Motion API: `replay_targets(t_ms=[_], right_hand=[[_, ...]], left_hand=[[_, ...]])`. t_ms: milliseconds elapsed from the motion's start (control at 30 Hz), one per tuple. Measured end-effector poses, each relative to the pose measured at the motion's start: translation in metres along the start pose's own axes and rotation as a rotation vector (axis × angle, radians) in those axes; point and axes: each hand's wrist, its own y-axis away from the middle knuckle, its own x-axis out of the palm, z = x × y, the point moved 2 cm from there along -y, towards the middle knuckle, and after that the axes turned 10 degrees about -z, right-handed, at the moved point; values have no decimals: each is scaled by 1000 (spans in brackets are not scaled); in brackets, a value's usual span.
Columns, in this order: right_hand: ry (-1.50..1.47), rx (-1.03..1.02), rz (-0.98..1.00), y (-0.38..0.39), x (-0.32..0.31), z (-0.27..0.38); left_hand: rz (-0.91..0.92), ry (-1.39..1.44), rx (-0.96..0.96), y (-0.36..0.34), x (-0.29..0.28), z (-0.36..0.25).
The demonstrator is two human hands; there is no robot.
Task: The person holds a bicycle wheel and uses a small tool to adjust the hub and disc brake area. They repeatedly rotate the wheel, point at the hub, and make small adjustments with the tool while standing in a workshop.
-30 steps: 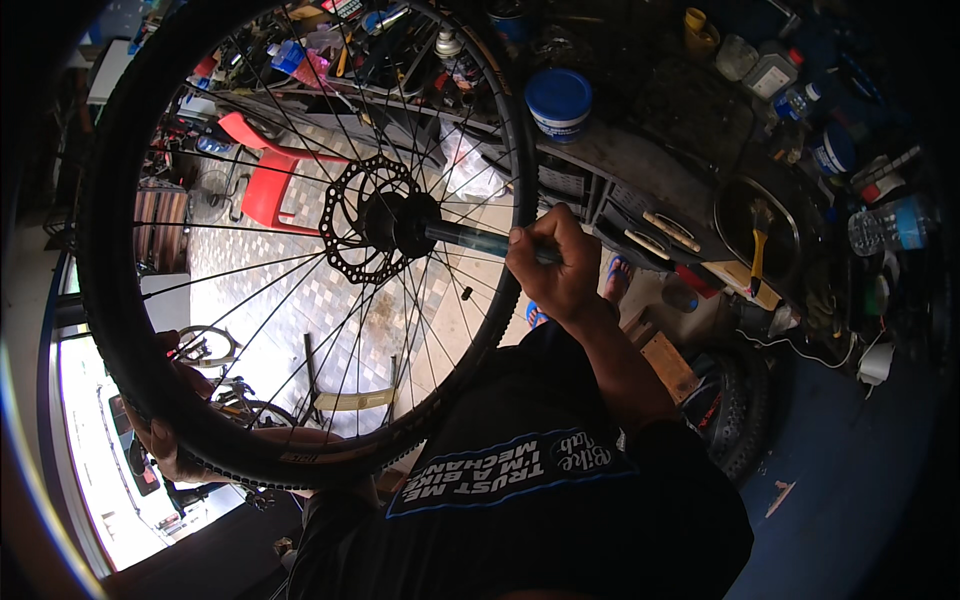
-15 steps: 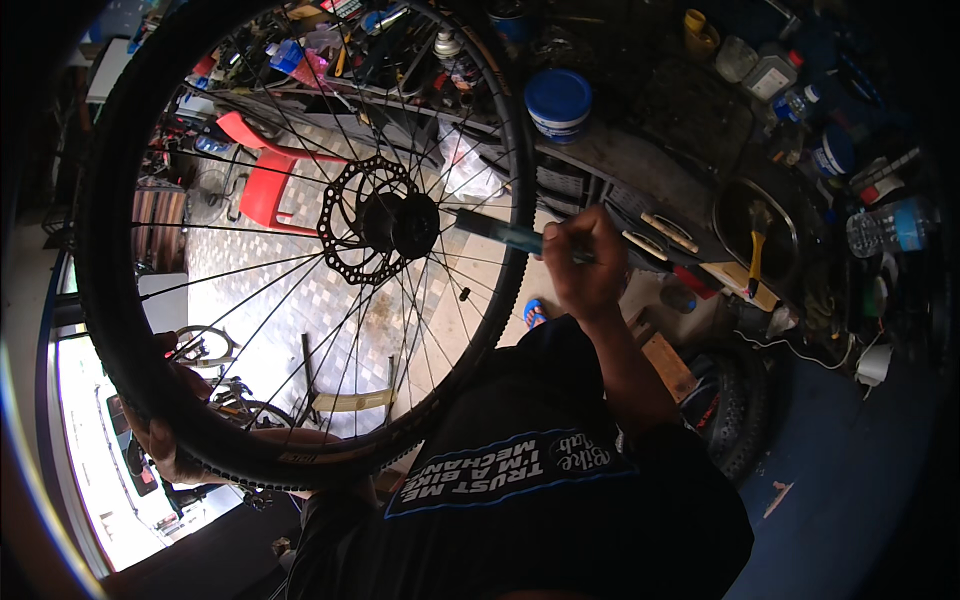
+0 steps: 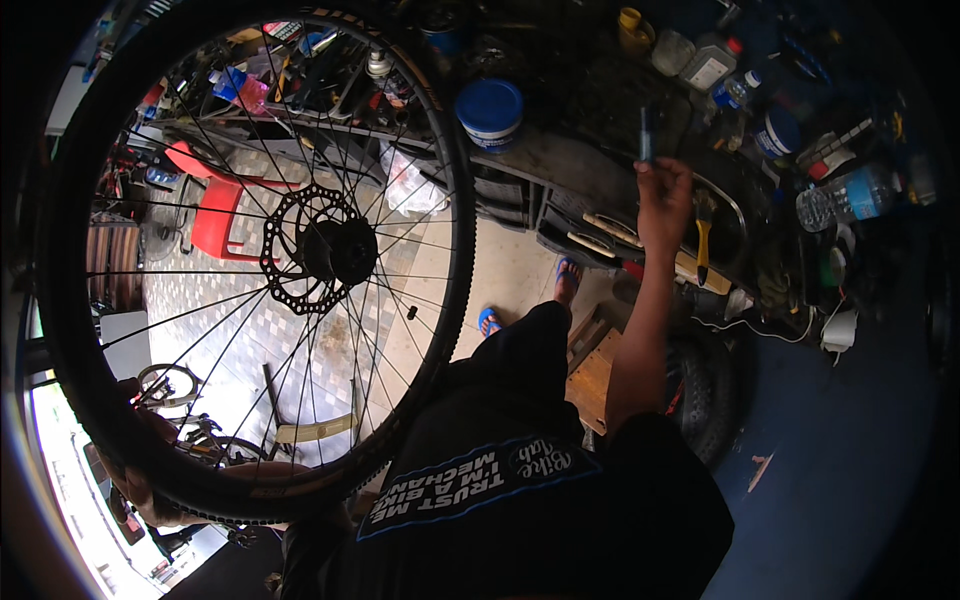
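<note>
A bicycle wheel (image 3: 455, 215) with a black knobbly tyre stands upright on the left, its spokes crossing the view. Its hub (image 3: 340, 250) carries a black disc brake rotor (image 3: 272, 235). My left hand (image 3: 145, 490) grips the tyre at its lower left, with part of the fingers hidden behind the rim. To the right of the wheel, my right hand (image 3: 663, 205) is raised over the bench edge. Its fingers are closed round a slim blue-grey rod-shaped tool (image 3: 646, 138) that points up, away from the hub; the exact kind is unclear.
A dark workbench (image 3: 570, 170) runs across the back, holding a blue-lidded tub (image 3: 489, 112), a yellow-handled brush (image 3: 703, 240) by a round pan, and several bottles. Through the spokes show a red chair (image 3: 217, 215) and a bicycle. A wooden stool (image 3: 598, 375) and tyres (image 3: 705, 385) stand at right.
My right hand has moved up and to the right with the rod-shaped tool, away from the hub. The wheel appears shifted left and slightly down in view, still held by my left hand.
</note>
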Motion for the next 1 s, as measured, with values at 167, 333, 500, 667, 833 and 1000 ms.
replay_targets(t_ms=[167, 333, 500, 667, 833, 1000], right_hand=[[611, -343, 310, 6, 0, -30], [751, -453, 397, 13, 4, -32], [791, -538, 277, 19, 7, -26], [457, -592, 239, 47, 31, 40], [-298, -77, 729, 134, 76, 111], [-377, 27, 977, 179, 103, 149]], left_hand=[[-8, -24, 84, -6, 0, 10], [-102, -80, 111, -4, 10, 1], [-55, -77, 94, -4, 14, -8], [-137, -53, 7, 1, 49, -37], [-228, 25, -3, 5, 57, -42], [-157, -11, 16, 2, 63, -49]])
